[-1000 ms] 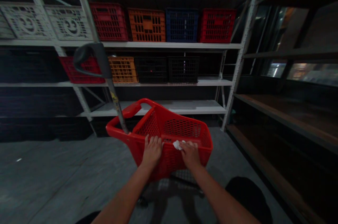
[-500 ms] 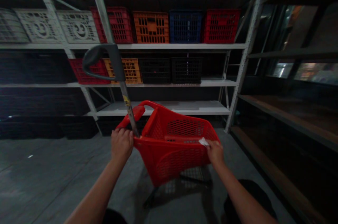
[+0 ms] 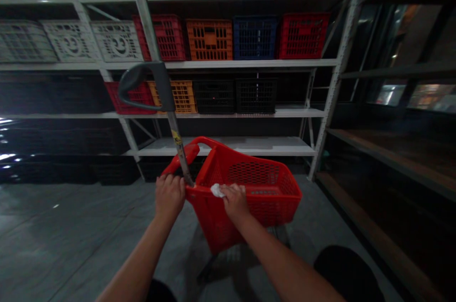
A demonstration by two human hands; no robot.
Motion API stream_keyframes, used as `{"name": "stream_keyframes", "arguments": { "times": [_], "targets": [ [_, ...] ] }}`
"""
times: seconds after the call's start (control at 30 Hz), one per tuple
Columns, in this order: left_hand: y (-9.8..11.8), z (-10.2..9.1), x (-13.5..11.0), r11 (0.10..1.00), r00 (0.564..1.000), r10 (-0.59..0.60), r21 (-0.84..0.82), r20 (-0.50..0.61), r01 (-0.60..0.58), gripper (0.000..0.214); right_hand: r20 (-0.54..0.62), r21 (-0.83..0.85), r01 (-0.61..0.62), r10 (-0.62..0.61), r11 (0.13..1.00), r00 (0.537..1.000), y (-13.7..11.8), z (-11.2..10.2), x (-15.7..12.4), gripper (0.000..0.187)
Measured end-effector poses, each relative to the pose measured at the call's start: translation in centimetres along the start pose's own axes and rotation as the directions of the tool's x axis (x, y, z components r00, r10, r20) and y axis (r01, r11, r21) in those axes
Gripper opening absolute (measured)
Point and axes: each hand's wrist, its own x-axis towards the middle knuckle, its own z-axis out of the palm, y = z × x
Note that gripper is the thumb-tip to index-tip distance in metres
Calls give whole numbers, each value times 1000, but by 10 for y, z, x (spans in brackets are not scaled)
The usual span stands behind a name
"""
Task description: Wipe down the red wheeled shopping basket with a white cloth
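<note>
A red plastic shopping trolley basket (image 3: 213,226) with mesh walls stands in front of me on small wheels. My left hand (image 3: 170,196) grips its near rim next to the metal pole (image 3: 180,147), which rises to a dark curved handle (image 3: 142,84). My right hand (image 3: 234,202) presses a crumpled white cloth (image 3: 217,191) against the same rim, a little to the right of the pole. The basket's inside looks bare where it shows, though its near part is hidden by the rim and my hands.
Ahead stands a white metal shelving rack (image 3: 235,63) holding red, orange, blue, black and white plastic crates (image 3: 209,40). Dark wooden shelves (image 3: 384,150) run along the right. A grey concrete floor (image 3: 71,226) lies under the basket.
My right hand has moved along the rim with the cloth, from the far right corner toward the pole. My left hand stays on the rim by the pole, having moved there from the near wall.
</note>
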Motion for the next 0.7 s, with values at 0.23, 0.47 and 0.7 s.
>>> {"name": "stream_keyframes", "arguments": {
  "times": [0.23,0.47,0.7],
  "targets": [
    [-3,10,1,1000,1000,0,-27,12,0,26,-162,-247,-305,271,920,949,136,-72,-78,36],
    [-1,-2,-7,912,978,-161,-398,-135,96,34,-255,-65,-463,434,884,864,152,-107,-99,28],
    [109,-21,-115,171,787,-208,-770,581,614,58,11,263,-309,317,914,948,35,-66,-114,11]
  ]
}}
